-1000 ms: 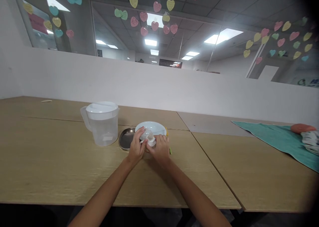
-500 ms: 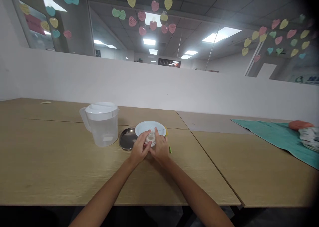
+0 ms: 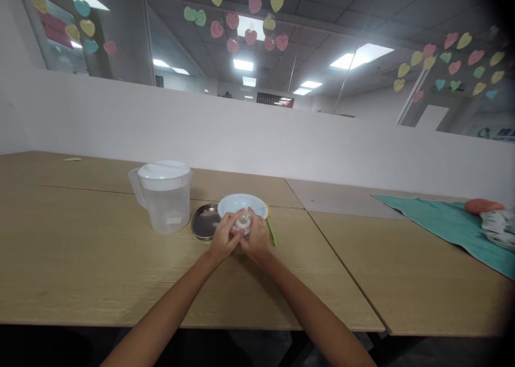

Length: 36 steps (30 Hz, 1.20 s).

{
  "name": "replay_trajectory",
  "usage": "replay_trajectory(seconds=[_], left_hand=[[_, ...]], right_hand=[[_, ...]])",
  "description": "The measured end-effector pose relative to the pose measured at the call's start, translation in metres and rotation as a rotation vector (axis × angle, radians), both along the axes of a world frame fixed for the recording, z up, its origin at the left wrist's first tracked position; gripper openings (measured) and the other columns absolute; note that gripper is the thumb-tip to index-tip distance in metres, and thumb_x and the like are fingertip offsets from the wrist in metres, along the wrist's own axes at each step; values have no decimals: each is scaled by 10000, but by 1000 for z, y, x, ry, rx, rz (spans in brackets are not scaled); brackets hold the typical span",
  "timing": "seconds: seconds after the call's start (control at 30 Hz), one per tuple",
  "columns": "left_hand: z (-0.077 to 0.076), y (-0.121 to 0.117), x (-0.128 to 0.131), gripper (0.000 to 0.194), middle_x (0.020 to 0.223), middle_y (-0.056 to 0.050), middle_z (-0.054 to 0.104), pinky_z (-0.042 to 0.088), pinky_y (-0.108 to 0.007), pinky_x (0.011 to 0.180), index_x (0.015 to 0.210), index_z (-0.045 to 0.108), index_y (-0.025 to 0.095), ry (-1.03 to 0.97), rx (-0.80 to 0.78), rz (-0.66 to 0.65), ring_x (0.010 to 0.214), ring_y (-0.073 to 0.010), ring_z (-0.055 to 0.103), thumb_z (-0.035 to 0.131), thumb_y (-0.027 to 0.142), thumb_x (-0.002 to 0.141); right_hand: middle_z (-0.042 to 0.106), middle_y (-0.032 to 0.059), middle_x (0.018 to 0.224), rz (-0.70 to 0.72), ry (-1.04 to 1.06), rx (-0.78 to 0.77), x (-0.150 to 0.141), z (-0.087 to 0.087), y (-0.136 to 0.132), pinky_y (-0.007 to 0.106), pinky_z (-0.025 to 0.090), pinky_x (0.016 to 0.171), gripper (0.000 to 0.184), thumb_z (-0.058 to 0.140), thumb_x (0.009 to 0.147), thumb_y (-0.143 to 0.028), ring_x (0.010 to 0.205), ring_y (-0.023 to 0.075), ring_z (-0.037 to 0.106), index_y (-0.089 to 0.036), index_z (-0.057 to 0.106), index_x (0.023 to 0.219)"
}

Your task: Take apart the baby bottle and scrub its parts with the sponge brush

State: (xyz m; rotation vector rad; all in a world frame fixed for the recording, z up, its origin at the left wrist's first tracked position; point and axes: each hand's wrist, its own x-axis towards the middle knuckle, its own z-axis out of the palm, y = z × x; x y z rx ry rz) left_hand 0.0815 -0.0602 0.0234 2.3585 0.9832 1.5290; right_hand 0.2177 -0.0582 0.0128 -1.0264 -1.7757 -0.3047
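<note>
Between my two hands is a baby bottle nipple (image 3: 243,223), clear at the tip and set in a pale collar ring. My left hand (image 3: 222,239) closes round its left side, with the thumb at the near edge. From the other side my right hand (image 3: 257,239) grips it, fingers curled and thumbs almost meeting. Whether a bottle is attached below is hidden by the hands. Just behind them stands a pale blue bowl (image 3: 241,199). A round metal tray (image 3: 204,223) lies to the left, and a green-handled brush (image 3: 272,233) leans at the bowl's right side.
A clear plastic jug (image 3: 169,203) with a white lid stands left of the tray. On the right, a teal cloth (image 3: 434,222) bears a reddish object (image 3: 484,206) and a patterned cloth (image 3: 499,225). A thin pale piece (image 3: 73,159) lies far left. A white wall (image 3: 241,131) rises behind the table.
The view has shifted slightly. My right hand has moved in a little, showing more of the green handle. Both hands keep hold of the nipple.
</note>
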Motion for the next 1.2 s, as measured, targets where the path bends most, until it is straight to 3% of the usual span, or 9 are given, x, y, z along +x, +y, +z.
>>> replay_trajectory(seconds=[0.23,0.43,0.5,0.6,0.67,0.77,0.97,1.1,1.2], left_hand=[[-3,2,-4,584,1206,-105,506,394,-374,944,1380,328,220,89,36,25,1080,-234,504,443,462,861],[-7,11,-11,1149,1242,-173,518,377,-464,955,1444,42,135,126,5,111,1115,-315,500,620,684,616],[-7,13,-12,1083,1223,-164,535,369,-472,966,1424,173,144,205,9,134,1123,-319,491,644,667,602],[-5,14,-13,747,1170,-137,565,354,-463,990,1253,470,172,302,64,189,1131,-306,480,640,595,661],[-4,13,-12,592,1116,-120,589,369,-451,979,1146,548,181,311,93,216,1101,-291,497,629,552,692],[-4,11,-11,530,1074,-106,604,406,-427,939,1109,561,175,298,104,213,1051,-271,522,624,516,708],[-8,12,-9,561,1070,-103,602,415,-410,916,1121,539,174,298,91,200,1033,-265,524,634,539,706],[-8,13,-8,546,1046,-86,608,434,-385,878,1121,535,186,305,81,199,995,-253,539,654,511,698],[-5,11,-6,468,982,-80,620,441,-380,847,1048,568,187,300,109,212,961,-255,548,666,475,692]], right_hand=[[559,161,1192,20,7,-38,3,1,0,409,409,912,635,434,840,-520,1035,253,533,-97,394,1313],[592,109,1162,125,106,-145,13,7,-3,339,436,885,488,359,904,-438,1010,193,559,-151,456,1287],[599,88,1157,182,161,-148,14,9,-4,322,433,897,433,316,927,-388,1021,170,561,-173,488,1261],[605,81,1147,223,203,-161,13,11,-6,312,436,896,424,345,918,-394,1007,163,569,-183,504,1250],[619,83,1109,201,199,-200,12,12,-7,314,440,881,479,440,872,-445,977,175,577,-184,487,1271],[646,73,1017,167,214,-274,11,12,-6,312,445,853,554,519,822,-483,932,182,585,-184,471,1286],[661,69,924,173,295,-327,12,10,0,292,459,779,443,490,841,-497,845,175,594,-171,598,1121],[649,84,929,108,248,-267,11,10,-1,327,447,819,451,491,840,-498,881,192,577,-154,595,1113],[605,105,1082,153,248,-177,10,9,-5,349,422,899,480,479,855,-471,1006,199,542,-159,518,1216]])
